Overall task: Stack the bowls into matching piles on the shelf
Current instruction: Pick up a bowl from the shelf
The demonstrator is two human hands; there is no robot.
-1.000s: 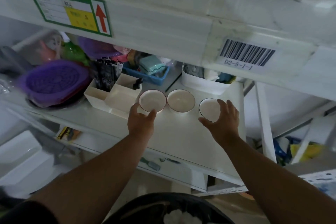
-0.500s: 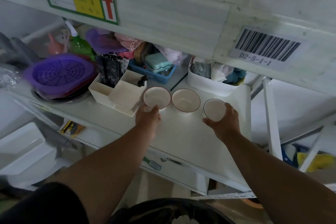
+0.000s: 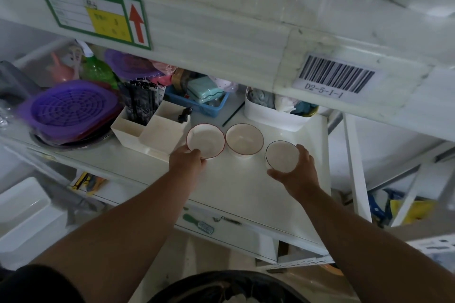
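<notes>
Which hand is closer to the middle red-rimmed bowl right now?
Left, though only narrowly. The left hand grips the left red-rimmed bowl, right beside the middle bowl. The right hand holds the dark-rimmed bowl, just right of it and nearer the shelf's front edge.

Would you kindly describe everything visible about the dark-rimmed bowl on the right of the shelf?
The dark-rimmed bowl is small, round and white, apparently glazed ceramic, with a thin dark line around its lip. It is upright and empty, on the white shelf, at the right end of a row of three, apart from the middle red-rimmed bowl. The right hand holds it, thumb at its near edge and fingers curled round its right side.
</notes>
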